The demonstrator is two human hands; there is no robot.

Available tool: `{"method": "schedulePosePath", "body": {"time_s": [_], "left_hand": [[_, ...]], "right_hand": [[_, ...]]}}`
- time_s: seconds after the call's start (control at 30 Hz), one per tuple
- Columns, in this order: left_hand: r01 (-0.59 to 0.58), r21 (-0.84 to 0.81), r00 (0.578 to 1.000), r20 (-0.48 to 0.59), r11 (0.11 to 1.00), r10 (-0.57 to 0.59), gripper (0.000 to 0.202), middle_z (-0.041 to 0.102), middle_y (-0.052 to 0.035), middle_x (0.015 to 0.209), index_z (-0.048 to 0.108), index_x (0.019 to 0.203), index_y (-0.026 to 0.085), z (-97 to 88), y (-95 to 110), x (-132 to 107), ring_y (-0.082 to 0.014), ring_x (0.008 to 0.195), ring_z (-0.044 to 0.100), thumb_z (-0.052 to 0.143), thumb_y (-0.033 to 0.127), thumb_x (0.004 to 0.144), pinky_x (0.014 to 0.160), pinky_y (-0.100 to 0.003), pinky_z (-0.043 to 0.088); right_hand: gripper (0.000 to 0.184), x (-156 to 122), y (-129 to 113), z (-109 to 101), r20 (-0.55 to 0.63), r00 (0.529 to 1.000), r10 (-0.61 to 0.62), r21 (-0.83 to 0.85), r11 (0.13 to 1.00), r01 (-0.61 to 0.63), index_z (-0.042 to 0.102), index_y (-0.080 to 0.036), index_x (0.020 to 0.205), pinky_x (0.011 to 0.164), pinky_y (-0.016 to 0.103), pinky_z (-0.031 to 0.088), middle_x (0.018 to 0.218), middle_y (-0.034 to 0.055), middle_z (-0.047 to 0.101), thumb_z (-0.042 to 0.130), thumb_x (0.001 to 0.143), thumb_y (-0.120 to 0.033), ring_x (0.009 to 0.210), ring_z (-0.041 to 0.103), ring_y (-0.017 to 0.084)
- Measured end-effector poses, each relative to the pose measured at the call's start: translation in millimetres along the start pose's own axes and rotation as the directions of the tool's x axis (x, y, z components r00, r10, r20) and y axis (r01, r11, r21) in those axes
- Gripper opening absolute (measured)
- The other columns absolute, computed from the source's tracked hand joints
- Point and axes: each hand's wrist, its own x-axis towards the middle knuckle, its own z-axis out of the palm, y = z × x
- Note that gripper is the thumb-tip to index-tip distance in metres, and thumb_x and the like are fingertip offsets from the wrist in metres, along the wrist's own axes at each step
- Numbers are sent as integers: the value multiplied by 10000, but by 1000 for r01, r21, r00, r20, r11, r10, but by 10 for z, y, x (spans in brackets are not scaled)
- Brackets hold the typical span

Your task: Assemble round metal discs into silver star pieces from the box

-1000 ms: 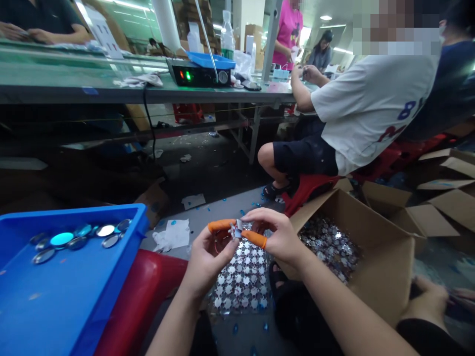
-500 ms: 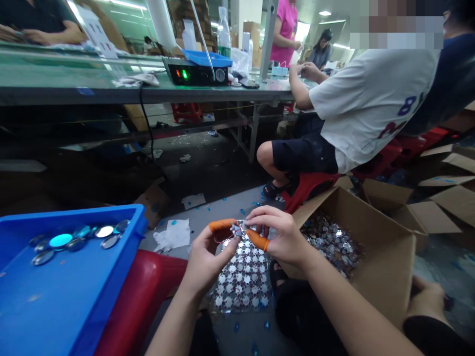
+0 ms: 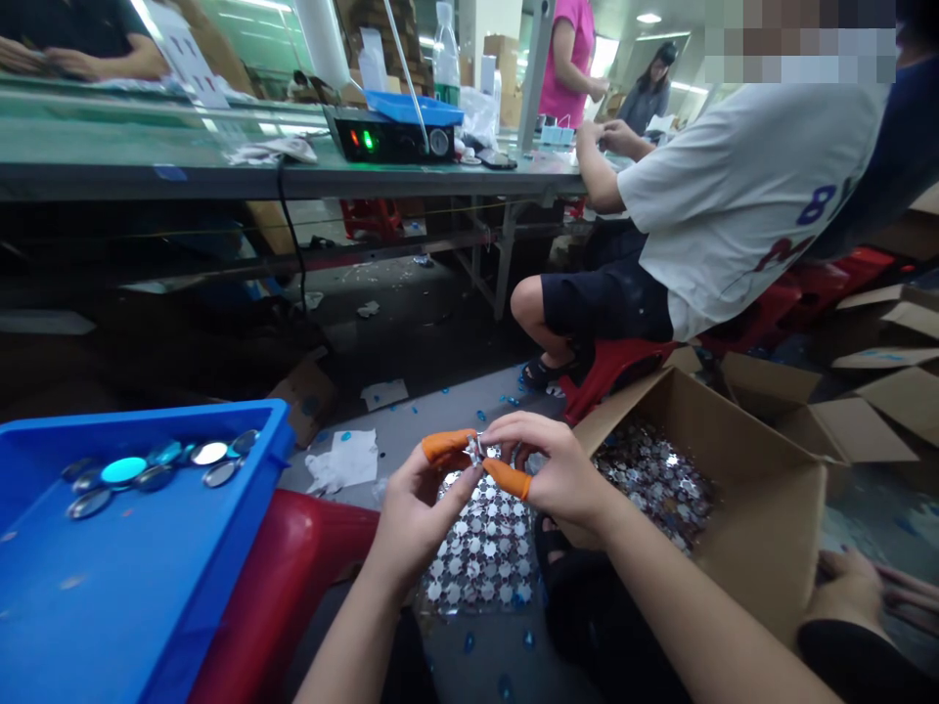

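My left hand (image 3: 420,513) and my right hand (image 3: 561,471) meet in the middle, fingertips closed on a small silvery metal part (image 3: 474,451). It is mostly hidden by the fingers, so its exact kind does not show. Orange finger covers sit on my left index finger and my right thumb. Beneath the hands lies a sheet of silver, notched discs (image 3: 476,557) in close rows, with reddish bits between them. To the right, an open cardboard box (image 3: 770,518) holds a heap of similar loose silver pieces (image 3: 660,479).
A blue bin (image 3: 110,606) with several round shiny discs (image 3: 123,471) rests at left by a red stool (image 3: 293,557). Ahead runs a workbench (image 3: 242,184) carrying a black device (image 3: 388,139). A co-worker in a white shirt (image 3: 740,176) sits at right. Paper scraps (image 3: 352,460) litter the floor.
The small part has turned between my fingertips and shows less of itself. My left hand has shifted slightly right, while the right hand stays nearly in place.
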Motion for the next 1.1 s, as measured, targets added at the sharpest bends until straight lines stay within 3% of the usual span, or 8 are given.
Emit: {"method": "schedulePosePath", "body": {"time_s": [0.13, 0.27, 0.47, 0.73, 0.97, 1.1], "left_hand": [[6, 37, 992, -128, 999, -1, 321, 719, -94, 1086, 731, 1092, 180, 23, -34, 15, -227, 995, 679, 801, 310, 807, 888, -317, 562], [51, 34, 965, -260, 998, -41, 334, 739, -78, 905, 747, 1024, 155, 59, -25, 13, -191, 783, 683, 844, 305, 742, 717, -281, 582], [63, 8, 968, -244, 998, -59, 405, 725, -61, 867, 665, 1112, 160, 81, 39, 26, -169, 691, 669, 821, 295, 763, 625, -255, 569], [92, 73, 970, -232, 993, -73, 377, 678, -40, 827, 657, 1117, 164, 71, 70, 2, -150, 678, 628, 774, 350, 810, 628, -242, 536], [119, 111, 966, -243, 987, -89, 395, 710, -63, 904, 714, 1166, 171, 78, 96, -18, -144, 688, 591, 748, 365, 823, 656, -250, 523], [103, 75, 956, -284, 992, -78, 383, 717, -56, 882, 727, 1140, 177, 96, 115, -33, -130, 650, 583, 769, 347, 800, 616, -227, 516]], "right_hand": [[210, -13, -7, 49, -51, 997, 58, 45, 997, -56, 740, -195, 1026, 602, 222, 543, 1051, 76, 679, 746, 816, -200, 746, 651, 119], [211, -18, -18, 138, -97, 995, -14, -12, 1000, 13, 733, -187, 1020, 606, 221, 546, 1044, 76, 669, 710, 818, -134, 737, 651, 114], [187, -6, 0, 168, -138, 986, -97, -124, 989, 80, 728, -183, 1005, 663, 245, 585, 1032, 85, 680, 681, 834, -122, 826, 675, 148], [179, -17, 34, 68, -19, 976, -216, -281, 938, 202, 716, -191, 1030, 821, 297, 593, 1071, 86, 699, 651, 877, -126, 951, 676, 170], [183, -28, 32, 86, 15, 987, -158, -243, 957, 157, 715, -204, 1036, 826, 289, 601, 1098, 86, 682, 625, 894, -134, 965, 673, 169], [170, -31, 21, 142, -22, 990, -137, -223, 966, 129, 719, -211, 1037, 791, 280, 611, 1100, 88, 681, 641, 894, -163, 954, 675, 169]]}}
